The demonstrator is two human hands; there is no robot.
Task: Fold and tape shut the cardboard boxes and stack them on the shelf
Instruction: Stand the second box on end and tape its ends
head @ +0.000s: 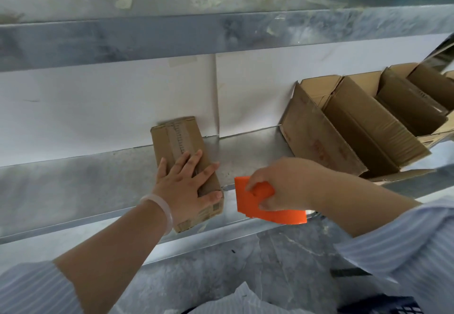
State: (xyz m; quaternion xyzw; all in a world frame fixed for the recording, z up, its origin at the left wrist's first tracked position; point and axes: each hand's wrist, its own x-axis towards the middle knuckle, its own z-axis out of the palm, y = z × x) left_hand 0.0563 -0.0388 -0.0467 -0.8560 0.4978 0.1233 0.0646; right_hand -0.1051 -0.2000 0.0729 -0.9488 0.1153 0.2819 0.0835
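Pale blue, finely striped fabric sleeves (405, 252) end above bare forearms; a smooth translucent white bangle (161, 206) circles the left wrist.

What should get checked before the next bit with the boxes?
1. Tape on the box: ok, a strip runs along its top.
2. Box fully on the shelf: cannot tell, its near end sits at the front edge.
3. Left hand steadying it: ok, flat on top.
4. Right hand grip on the dispenser: ok, fingers curl round it.
5. Room beside it: ok, bare shelf up to the open boxes.
6. All boxes shut: not ok, the open boxes have their flaps up.
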